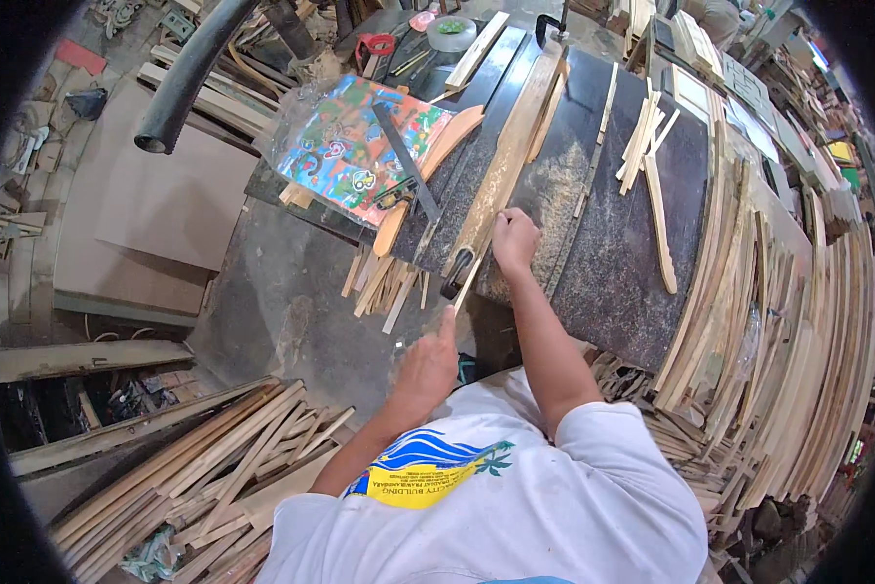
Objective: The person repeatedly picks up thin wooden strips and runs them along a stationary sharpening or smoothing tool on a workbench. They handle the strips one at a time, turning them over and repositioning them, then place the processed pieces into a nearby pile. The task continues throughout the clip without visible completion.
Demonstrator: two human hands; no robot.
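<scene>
A long pale wooden board (501,180) runs away from me along the dark table, its edge curved and its face patchy. Clamps grip it, one dark clamp (460,271) at the near end and another (551,27) at the far end. My right hand (516,241) is closed at the board's right edge; what its fingers hold is hidden. Below the near clamp, my left hand (428,370) has its index finger stretched up and the other fingers loosely curled. That fingertip is close to the lower end of a thin wooden strip (467,285); contact is unclear.
Sawdust lies on the dark table (613,263). A try square (405,161) rests on a colourful plastic-wrapped packet (345,146), beside a curved orange-brown wood piece (437,161). Thin offcuts (644,141) lie at right. Stacked strips (749,321) flank the table; a black hose (189,83) hangs upper left.
</scene>
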